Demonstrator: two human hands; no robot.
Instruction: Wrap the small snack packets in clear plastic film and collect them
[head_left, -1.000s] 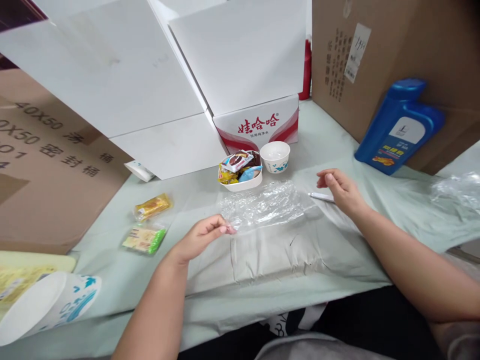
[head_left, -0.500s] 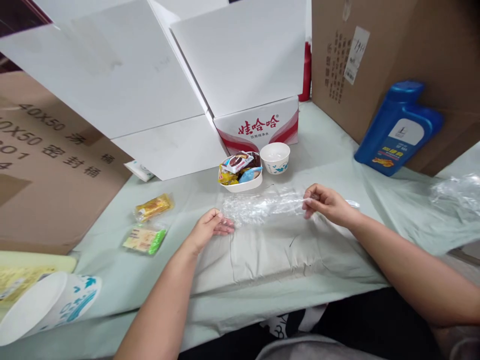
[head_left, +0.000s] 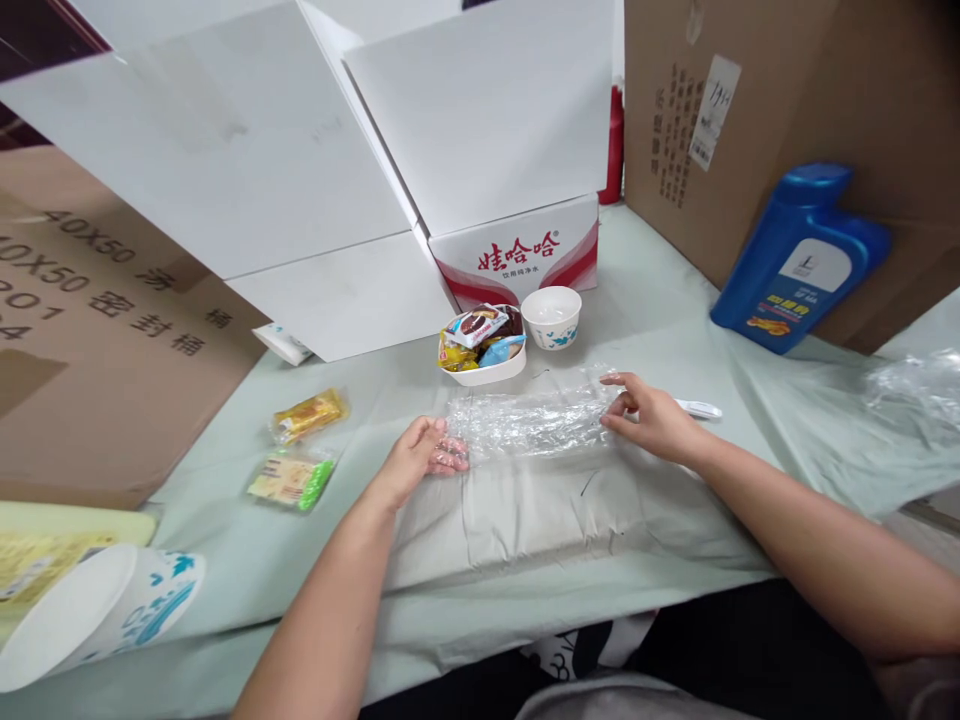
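A crinkled sheet of clear plastic film (head_left: 534, 422) lies stretched across the pale green cloth of the table (head_left: 660, 300). My left hand (head_left: 421, 458) pinches the film's left end, fingers curled on it. My right hand (head_left: 651, 418) grips the film's right end with fingers closed on the edge. Just beyond the film stand a white dish of wrapped snacks (head_left: 481, 348) and a small empty white bowl (head_left: 551, 316). A white pen-like object (head_left: 699, 408) lies behind my right hand.
An open white carton (head_left: 517, 250) with red print stands behind the bowls. Brown cardboard boxes flank both sides. A blue jug (head_left: 796, 258) leans at the right. Two snack packets (head_left: 296, 447) lie left, a stack of paper bowls (head_left: 90, 615) at the near left, more film (head_left: 911, 385) far right.
My right hand came left from beside the pen and took the film's right end. The film was pulled taut into a narrower band between both hands.
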